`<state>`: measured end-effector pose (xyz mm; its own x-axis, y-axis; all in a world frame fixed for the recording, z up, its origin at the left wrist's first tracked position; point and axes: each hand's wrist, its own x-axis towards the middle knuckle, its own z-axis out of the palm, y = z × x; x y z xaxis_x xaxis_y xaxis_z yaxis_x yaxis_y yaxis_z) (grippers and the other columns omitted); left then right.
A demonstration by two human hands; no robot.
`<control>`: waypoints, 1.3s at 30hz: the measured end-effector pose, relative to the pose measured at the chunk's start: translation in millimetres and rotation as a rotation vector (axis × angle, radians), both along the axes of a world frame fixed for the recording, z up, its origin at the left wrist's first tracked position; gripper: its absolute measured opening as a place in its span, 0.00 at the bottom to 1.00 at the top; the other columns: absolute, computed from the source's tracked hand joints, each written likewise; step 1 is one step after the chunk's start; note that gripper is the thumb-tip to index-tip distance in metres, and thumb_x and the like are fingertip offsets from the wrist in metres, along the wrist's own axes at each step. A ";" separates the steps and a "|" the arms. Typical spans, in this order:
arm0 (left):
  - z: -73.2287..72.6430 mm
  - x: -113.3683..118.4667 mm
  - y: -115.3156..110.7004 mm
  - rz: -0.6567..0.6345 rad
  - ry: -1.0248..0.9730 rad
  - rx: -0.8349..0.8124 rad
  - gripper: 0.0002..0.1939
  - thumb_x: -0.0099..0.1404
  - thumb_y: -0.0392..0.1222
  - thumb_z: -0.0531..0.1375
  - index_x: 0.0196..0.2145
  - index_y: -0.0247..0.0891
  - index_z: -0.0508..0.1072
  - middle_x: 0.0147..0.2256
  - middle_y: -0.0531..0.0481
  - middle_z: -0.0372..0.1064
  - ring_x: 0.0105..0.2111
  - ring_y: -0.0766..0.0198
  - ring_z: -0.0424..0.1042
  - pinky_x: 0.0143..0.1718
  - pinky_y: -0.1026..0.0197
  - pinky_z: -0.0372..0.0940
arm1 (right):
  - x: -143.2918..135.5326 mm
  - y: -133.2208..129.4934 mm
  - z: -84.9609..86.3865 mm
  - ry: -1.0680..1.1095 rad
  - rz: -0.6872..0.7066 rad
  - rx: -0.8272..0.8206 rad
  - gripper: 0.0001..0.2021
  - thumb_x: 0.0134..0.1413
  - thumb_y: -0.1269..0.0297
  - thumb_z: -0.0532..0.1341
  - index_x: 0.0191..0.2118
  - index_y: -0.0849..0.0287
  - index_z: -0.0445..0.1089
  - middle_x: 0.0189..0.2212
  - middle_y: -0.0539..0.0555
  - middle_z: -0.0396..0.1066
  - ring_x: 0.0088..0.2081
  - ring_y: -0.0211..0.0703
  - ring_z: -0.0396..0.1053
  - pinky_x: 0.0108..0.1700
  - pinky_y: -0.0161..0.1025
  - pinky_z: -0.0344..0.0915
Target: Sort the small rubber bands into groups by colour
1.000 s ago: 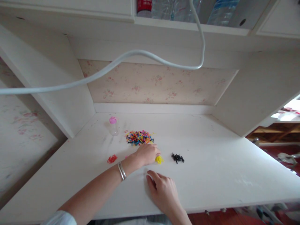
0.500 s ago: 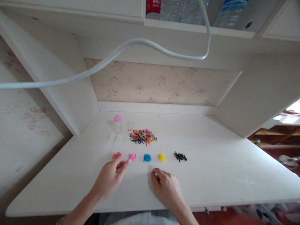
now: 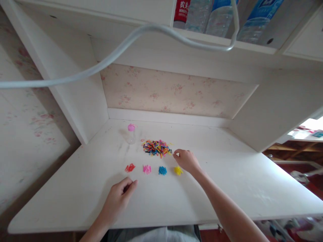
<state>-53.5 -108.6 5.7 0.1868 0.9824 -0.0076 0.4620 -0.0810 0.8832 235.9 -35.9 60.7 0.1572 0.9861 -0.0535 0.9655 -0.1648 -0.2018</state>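
My right hand (image 3: 186, 159) is at the right end of a mixed heap of small colourful rubber bands (image 3: 156, 148). Its fingers are pinched; what may be between them is too small to make out. My left hand (image 3: 120, 195) lies curled closed on the desk, below a small red pile of bands (image 3: 130, 167), with nothing visible in it. Rightward in the same row come a pink pile (image 3: 146, 169), a blue pile (image 3: 163, 170) and a yellow pile (image 3: 178, 170). The black pile is hidden behind my right arm.
A clear jar with a pink lid (image 3: 131, 128) stands left of the mixed heap on the white desk (image 3: 239, 181). A white cable (image 3: 118, 50) crosses the upper view. Plastic bottles (image 3: 222, 20) sit on the shelf above.
My right hand has moved up from the desk's front to the mixed heap, its arm now covering the black pile. My left hand has drawn back from beside the pink pile. The view has shifted slightly.
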 end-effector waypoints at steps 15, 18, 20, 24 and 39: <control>-0.8 1.3 0.1 -0.045 0.037 0.016 0.20 0.64 0.53 0.50 0.21 0.39 0.53 0.19 0.59 0.46 0.22 0.69 0.51 0.24 0.67 0.48 | 0.7 11.5 -23.6 -0.050 0.035 -0.044 0.17 0.59 0.58 0.48 0.41 0.51 0.73 0.37 0.57 0.74 0.39 0.47 0.71 0.36 0.37 0.60; 0.0 2.1 -0.6 -0.052 0.040 0.025 0.19 0.64 0.52 0.50 0.21 0.39 0.53 0.19 0.58 0.46 0.22 0.69 0.52 0.24 0.67 0.49 | 10.3 -1.9 -21.2 -0.021 0.044 -0.023 0.17 0.59 0.57 0.47 0.40 0.50 0.73 0.36 0.54 0.75 0.39 0.44 0.71 0.36 0.34 0.58; 0.8 2.8 -0.7 -0.058 0.046 0.036 0.19 0.64 0.52 0.50 0.21 0.39 0.53 0.19 0.58 0.47 0.22 0.69 0.52 0.24 0.67 0.50 | 16.1 -14.5 -20.2 0.032 0.047 0.006 0.17 0.60 0.57 0.47 0.40 0.51 0.73 0.34 0.52 0.75 0.37 0.41 0.71 0.35 0.32 0.57; 2.3 3.9 -0.8 -0.071 0.066 0.039 0.19 0.64 0.52 0.50 0.21 0.39 0.53 0.19 0.58 0.47 0.22 0.69 0.53 0.24 0.67 0.50 | 24.2 -43.7 -23.2 0.161 0.018 0.066 0.16 0.59 0.57 0.48 0.37 0.52 0.74 0.27 0.50 0.74 0.29 0.38 0.70 0.31 0.32 0.56; 2.6 6.5 -1.3 -0.082 0.103 0.047 0.20 0.65 0.53 0.49 0.21 0.39 0.53 0.19 0.58 0.48 0.22 0.69 0.53 0.25 0.67 0.49 | 22.5 -73.4 -42.6 0.100 -0.068 0.086 0.16 0.59 0.57 0.48 0.37 0.49 0.73 0.26 0.50 0.74 0.28 0.40 0.70 0.27 0.33 0.53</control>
<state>-47.0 -109.9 8.4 0.2670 0.9636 0.0148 0.5405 -0.1624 0.8255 258.3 -109.2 18.1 0.2218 0.9750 0.0123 0.9271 -0.2069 -0.3126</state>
